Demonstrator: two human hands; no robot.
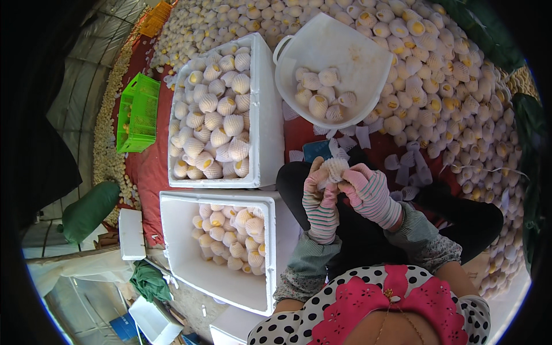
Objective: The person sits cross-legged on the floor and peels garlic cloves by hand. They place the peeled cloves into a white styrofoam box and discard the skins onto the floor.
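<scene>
Both my hands wear striped knit gloves and meet in front of my lap. My left hand (pixel 321 202) holds a round fruit in a white foam net sleeve (pixel 335 169) from the left side. On its right side, the fingers of my right hand (pixel 371 194) pinch the netting. The fruit itself is hidden by the foam. Just beyond my hands stands a white plastic tub (pixel 345 47) with a loop handle, holding several netted fruits (pixel 318 106). Loose foam net sleeves (pixel 416 166) lie on the red ground sheet (pixel 297 133) around it.
Left of me stand a white foam box (pixel 268 99) full of netted fruit and a partly filled one (pixel 181 233). A large heap of netted fruit (pixel 453 95) spreads behind and right. Farther left are a green plastic crate (pixel 138 113) and a stuffed green sack (pixel 91 211).
</scene>
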